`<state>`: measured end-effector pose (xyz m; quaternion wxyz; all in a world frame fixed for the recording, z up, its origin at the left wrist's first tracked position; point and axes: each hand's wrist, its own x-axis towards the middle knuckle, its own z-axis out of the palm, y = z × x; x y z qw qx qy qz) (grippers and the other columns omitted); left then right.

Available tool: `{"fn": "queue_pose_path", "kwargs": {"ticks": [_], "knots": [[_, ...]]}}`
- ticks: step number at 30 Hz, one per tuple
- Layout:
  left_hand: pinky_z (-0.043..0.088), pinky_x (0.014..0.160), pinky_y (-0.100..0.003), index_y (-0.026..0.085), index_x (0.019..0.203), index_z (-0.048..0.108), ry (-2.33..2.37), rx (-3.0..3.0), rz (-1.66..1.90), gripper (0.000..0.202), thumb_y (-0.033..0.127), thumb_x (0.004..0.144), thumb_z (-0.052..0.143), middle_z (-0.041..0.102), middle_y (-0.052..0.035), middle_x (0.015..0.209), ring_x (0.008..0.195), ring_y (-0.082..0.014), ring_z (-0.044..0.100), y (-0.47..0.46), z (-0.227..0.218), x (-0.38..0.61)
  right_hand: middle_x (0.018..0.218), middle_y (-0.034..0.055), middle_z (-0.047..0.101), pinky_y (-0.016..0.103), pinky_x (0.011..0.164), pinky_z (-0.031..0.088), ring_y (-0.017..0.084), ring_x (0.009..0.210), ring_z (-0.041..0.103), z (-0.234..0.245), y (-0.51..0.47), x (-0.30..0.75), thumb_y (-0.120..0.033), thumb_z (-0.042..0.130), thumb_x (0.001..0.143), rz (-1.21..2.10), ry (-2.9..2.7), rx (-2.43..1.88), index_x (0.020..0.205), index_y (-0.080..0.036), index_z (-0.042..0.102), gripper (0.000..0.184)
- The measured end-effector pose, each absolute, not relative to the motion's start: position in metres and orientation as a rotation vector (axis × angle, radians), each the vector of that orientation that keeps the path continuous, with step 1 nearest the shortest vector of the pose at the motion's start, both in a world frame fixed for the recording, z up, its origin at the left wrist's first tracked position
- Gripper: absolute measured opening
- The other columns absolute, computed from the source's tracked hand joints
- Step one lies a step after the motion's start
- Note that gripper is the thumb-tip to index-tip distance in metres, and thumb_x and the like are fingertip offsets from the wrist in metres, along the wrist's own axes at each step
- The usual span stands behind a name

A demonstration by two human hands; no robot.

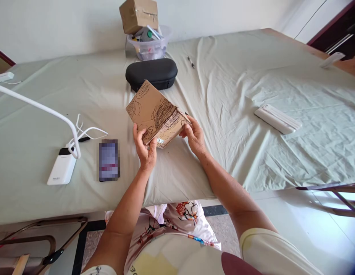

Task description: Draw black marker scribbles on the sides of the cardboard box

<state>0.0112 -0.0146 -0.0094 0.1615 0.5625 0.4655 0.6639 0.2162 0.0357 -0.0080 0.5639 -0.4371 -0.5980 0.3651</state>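
Closed around opposite edges of a scribbled cardboard box [149, 105], the person's two grips work as a pair. From where I stand, the left grip [145, 153] pinches the lower left corner, thumb on the near edge and fingers curled over the left side. The right grip [195, 136] has the right end between thumb and fingers, some of them hidden behind the cardboard. The box is in front of the person, tilted, over the middle of the bench's near half; I cannot tell whether its underside touches the pale green cloth [223, 114]. Black loops cover its broad face and the narrower side.

Just beyond its upper corner lies a black zipped case [151, 71], and behind that a clear plastic tub [151, 50] full of odds and ends, with a brown carton [141, 16] resting on top. A pen [191, 62] lies to the right of the case.

Left of the box there's a phone [109, 162], its screen blurred out, then a white power bank [62, 168] beside a looped white cable [94, 131]. Well off to the right lies a long white object [277, 118].
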Motion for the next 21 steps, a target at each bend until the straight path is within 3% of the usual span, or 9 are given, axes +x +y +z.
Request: {"fn": "queue_pose_path", "kwargs": {"ticks": [3, 7, 9, 11, 13, 16, 18, 21], "knots": [[0.042, 0.129, -0.042, 0.023, 0.137, 0.048, 1.303, 1.538, 1.888, 0.057, 0.067, 0.102, 0.057, 0.032, -0.0217, 0.174, 0.164, -0.0305, 0.036, -0.013, -0.010, 0.014, 0.082, -0.0008, 0.069, 0.026, 0.063, 0.058, 0.014, 0.069, 0.067, -0.007, 0.032, 0.208, -0.078, 0.060, 0.093, 0.926, -1.418, -0.975, 0.145, -0.022, 0.052, 0.077], [0.042, 0.129, -0.042, 0.024, 0.139, 0.045, 1.335, 1.512, 1.840, 0.063, 0.074, 0.100, 0.052, 0.031, -0.0210, 0.175, 0.164, -0.0297, 0.036, -0.012, -0.012, 0.015, 0.098, 0.0081, 0.076, 0.031, 0.065, 0.059, 0.019, 0.076, 0.071, -0.012, 0.025, 0.195, -0.083, 0.064, 0.087, 0.936, -1.620, -1.002, 0.140, -0.018, 0.053, 0.085], [0.044, 0.127, -0.042, 0.024, 0.139, 0.045, 1.336, 1.461, 1.831, 0.066, 0.077, 0.099, 0.052, 0.032, -0.0216, 0.175, 0.164, -0.0297, 0.037, -0.011, -0.013, 0.014, 0.091, 0.0083, 0.076, 0.032, 0.063, 0.057, 0.021, 0.073, 0.071, -0.014, 0.021, 0.191, -0.084, 0.066, 0.084, 0.891, -1.756, -1.084, 0.141, -0.016, 0.053, 0.090], [0.054, 0.118, -0.041, 0.026, 0.142, 0.042, 1.330, 1.390, 1.790, 0.069, 0.079, 0.099, 0.050, 0.029, -0.0216, 0.176, 0.160, -0.0302, 0.043, -0.011, -0.013, 0.013, 0.080, 0.0048, 0.072, 0.031, 0.061, 0.053, 0.021, 0.067, 0.068, -0.015, 0.017, 0.189, -0.084, 0.065, 0.086, 0.846, -1.837, -1.117, 0.146, -0.015, 0.050, 0.092], [0.064, 0.099, -0.038, 0.028, 0.144, 0.038, 1.306, 1.301, 1.734, 0.071, 0.080, 0.098, 0.049, 0.029, -0.0216, 0.177, 0.153, -0.0308, 0.053, -0.011, -0.013, 0.012, 0.078, 0.0023, 0.070, 0.030, 0.060, 0.051, 0.019, 0.065, 0.065, -0.014, 0.014, 0.189, -0.082, 0.062, 0.089, 0.814, -1.845, -1.090, 0.153, -0.016, 0.045, 0.093], [0.067, 0.082, -0.036, 0.027, 0.140, 0.038, 1.239, 1.162, 1.690, 0.073, 0.082, 0.094, 0.054, 0.049, -0.0234, 0.163, 0.134, -0.0304, 0.068, -0.010, -0.012, 0.012, 0.080, -0.0002, 0.068, 0.029, 0.062, 0.051, 0.015, 0.064, 0.061, -0.011, 0.013, 0.192, -0.080, 0.061, 0.092, 0.743, -1.813, -1.060, 0.160, -0.017, 0.041, 0.094], [0.067, 0.087, -0.038, 0.025, 0.134, 0.042, 1.240, 1.164, 1.666, 0.073, 0.082, 0.092, 0.057, 0.063, -0.0216, 0.146, 0.124, -0.0285, 0.073, -0.010, -0.011, 0.013, 0.083, -0.0003, 0.067, 0.029, 0.065, 0.052, 0.014, 0.067, 0.060, -0.010, 0.014, 0.193, -0.080, 0.059, 0.093, 0.658, -1.785, -1.073, 0.159, -0.018, 0.043, 0.093], [0.063, 0.100, -0.039, 0.023, 0.133, 0.043, 1.291, 1.305, 1.627, 0.073, 0.078, 0.090, 0.064, 0.066, -0.0199, 0.141, 0.122, -0.0260, 0.073, -0.011, -0.010, 0.017, 0.088, 0.0028, 0.069, 0.031, 0.068, 0.055, 0.015, 0.069, 0.059, -0.010, 0.016, 0.195, -0.079, 0.059, 0.093, 0.550, -1.744, -1.107, 0.156, -0.016, 0.049, 0.090]]}}
